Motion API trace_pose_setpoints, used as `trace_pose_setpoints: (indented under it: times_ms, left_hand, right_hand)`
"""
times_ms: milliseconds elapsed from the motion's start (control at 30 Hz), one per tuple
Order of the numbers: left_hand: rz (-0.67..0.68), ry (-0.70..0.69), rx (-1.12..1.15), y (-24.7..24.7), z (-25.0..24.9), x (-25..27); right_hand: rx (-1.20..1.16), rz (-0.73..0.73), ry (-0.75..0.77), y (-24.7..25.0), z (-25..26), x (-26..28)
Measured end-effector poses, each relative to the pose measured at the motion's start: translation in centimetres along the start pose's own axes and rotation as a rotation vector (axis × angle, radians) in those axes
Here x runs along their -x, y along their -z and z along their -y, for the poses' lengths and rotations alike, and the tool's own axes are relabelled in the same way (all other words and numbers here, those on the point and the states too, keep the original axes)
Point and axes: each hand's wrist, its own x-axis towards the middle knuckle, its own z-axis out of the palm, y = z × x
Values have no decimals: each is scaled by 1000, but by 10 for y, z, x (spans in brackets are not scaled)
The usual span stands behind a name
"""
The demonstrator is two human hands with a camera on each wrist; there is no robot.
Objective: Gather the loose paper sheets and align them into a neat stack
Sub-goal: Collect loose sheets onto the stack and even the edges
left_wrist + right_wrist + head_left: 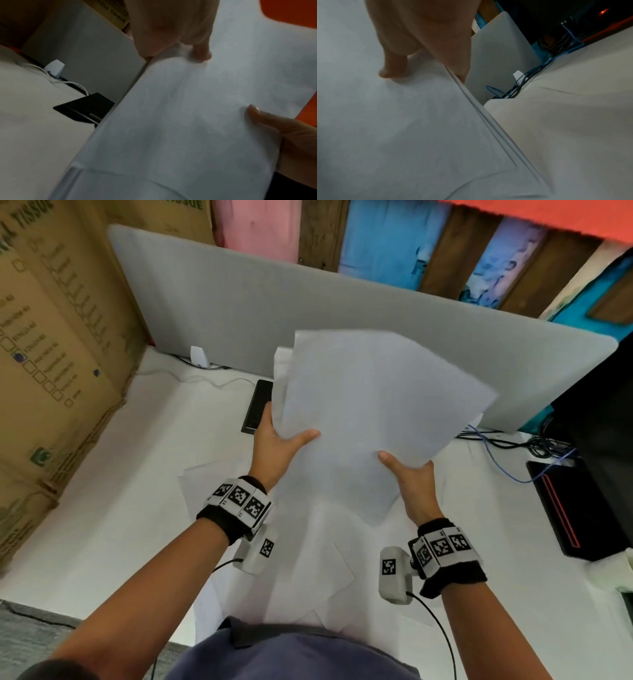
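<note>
Both hands hold a bundle of white paper sheets (373, 405) lifted above the white desk, tilted with one corner pointing down. My left hand (279, 440) grips its left edge, thumb on top and fingers behind. My right hand (409, 470) grips the lower right edge the same way. The sheets' edges are uneven, seen as offset layers in the right wrist view (488, 121). In the left wrist view the bundle (188, 121) fills the frame, with my left thumb pressed on it. More loose sheets (308, 563) lie overlapping on the desk below, some reaching the near edge.
A black phone (257, 405) lies flat behind my left hand. A grey divider panel (239, 302) closes the back of the desk. Cardboard boxes (51, 337) stand at left. Cables (513, 446) and a black device (572, 508) occupy the right side.
</note>
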Motion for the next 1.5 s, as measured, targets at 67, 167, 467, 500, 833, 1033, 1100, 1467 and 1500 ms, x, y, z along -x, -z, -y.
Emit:
trace_pose_setpoints:
  times_ms: [67,167,467,500,833,1033,1100,1467,1500]
  left_hand:
    - [13,-6,-10,1,2,3]
    - [46,-50,-6,4,-7,1]
    - [14,-209,105,-8,-44,-9]
    - [-5,-218,114,-10,-47,-9]
    - [-180,-196,131,-23,-71,-19]
    - [-53,-221,109,-15,-72,-16]
    - [52,-207,91,-6,-56,-13]
    - [62,212,-677,52,56,18]
    - [-57,352,-847,65,65,23]
  right_hand:
    - [13,40,11,2,0,0]
    - [4,65,41,7,13,-5]
    - [-140,15,198,-4,63,-8]
    - [-161,0,196,-6,65,-5]
    - [-237,-167,220,-19,82,-3]
    - [-172,-106,304,-10,84,-8]
    - [-85,24,273,-1,74,-8]
    - [75,-140,-1,-9,8,3]
    - [92,-147,31,-5,11,3]
